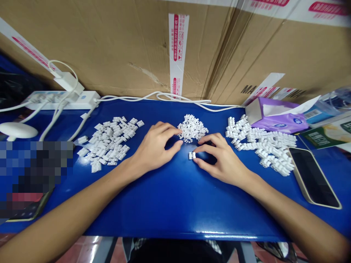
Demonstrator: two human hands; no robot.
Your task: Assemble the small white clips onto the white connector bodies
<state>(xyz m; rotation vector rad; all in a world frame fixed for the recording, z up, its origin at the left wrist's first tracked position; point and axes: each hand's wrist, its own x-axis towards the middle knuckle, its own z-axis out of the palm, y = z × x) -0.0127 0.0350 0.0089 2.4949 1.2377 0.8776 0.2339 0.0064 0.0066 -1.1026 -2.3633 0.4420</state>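
Observation:
My right hand [219, 159] pinches a small white plastic part [191, 156] between thumb and fingertips, just above or on the blue table [164, 197]. My left hand [159, 146] is open, thumb and index finger apart. Its index fingertip is at the left edge of a heap of tiny white plastic pieces [192, 128], and I cannot tell whether it has hold of one. Left of that hand lies a loose pile of flat white rectangular pieces [109, 138]. On the right, beyond my right hand, are many white parts lined up in clusters [263, 142].
Cardboard boxes [123, 47] stand along the back edge. A white power strip [65, 101] with cables sits at the back left. On the right are a purple tissue pack [279, 115] and a phone [315, 177]. Another device [41, 204] lies at the left, partly pixelated.

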